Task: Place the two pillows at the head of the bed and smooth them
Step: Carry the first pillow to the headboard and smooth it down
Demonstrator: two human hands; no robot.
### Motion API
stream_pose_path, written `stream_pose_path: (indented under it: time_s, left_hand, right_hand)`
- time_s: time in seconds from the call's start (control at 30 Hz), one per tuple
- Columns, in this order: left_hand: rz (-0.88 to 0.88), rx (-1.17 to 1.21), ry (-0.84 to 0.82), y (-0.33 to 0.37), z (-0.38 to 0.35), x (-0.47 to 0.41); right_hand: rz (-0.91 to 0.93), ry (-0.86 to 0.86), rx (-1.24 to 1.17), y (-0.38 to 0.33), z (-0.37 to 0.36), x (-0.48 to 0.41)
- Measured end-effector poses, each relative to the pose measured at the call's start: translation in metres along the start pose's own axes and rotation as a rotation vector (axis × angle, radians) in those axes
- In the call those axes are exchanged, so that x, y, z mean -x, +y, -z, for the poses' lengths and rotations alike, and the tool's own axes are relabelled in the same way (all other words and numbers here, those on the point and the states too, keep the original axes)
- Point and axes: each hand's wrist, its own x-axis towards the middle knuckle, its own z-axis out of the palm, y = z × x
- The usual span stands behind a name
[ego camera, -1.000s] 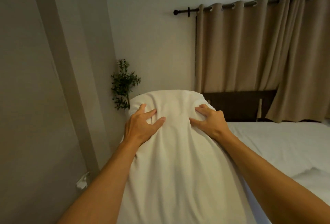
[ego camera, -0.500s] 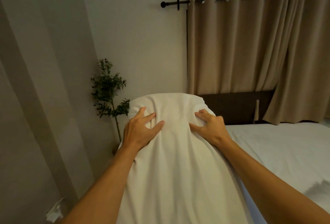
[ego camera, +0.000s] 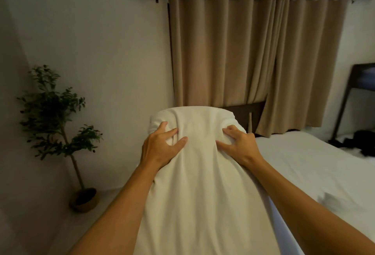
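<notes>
Pillow (ego camera: 203,173) first: it is big, white and soft, and the person holds it up in front of their chest, above the near left edge of the bed (ego camera: 304,163). It is not lying down yet. Its top end points toward the dark headboard (ego camera: 243,112), which sits under the tan curtain (ego camera: 243,51).

From the head view, the left hand (ego camera: 160,149) has its grip clenched on a bunch of the pillow's cloth near the top. The right hand (ego camera: 239,145) does the same on the other side, with fingers dug into the folds. Both hands are grasping the pillow.

To do this step well, I think the person should carry the pillow forward until it is close against the headboard, then lay it down flat and straight. Letting go of the bunched cloth slowly should help, because the cover is wrinkled where the fingers pinch it. After that, flat palms could push the wrinkles out to the sides.

Some things are hard to see. The bottom of the pillow is cut off by the edge of the picture. A pale lump (ego camera: 332,202) lies on the bed at the right, but I cannot tell if it is the second pillow. Something dark (ego camera: 361,143) lies past the far side of the bed, too blurry to name. A small tree in a pot (ego camera: 54,124) stands on the floor by the left wall.
</notes>
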Motion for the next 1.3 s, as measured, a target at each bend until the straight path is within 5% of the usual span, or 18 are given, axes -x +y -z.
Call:
stream_pose_path:
  time_s: [1.3]
  left_hand:
    - [-0.395,0.297,-0.408,-0.028,-0.442,-0.451]
  right_hand:
    - [-0.519,0.38,0.132,0.248,-0.032,-0.386]
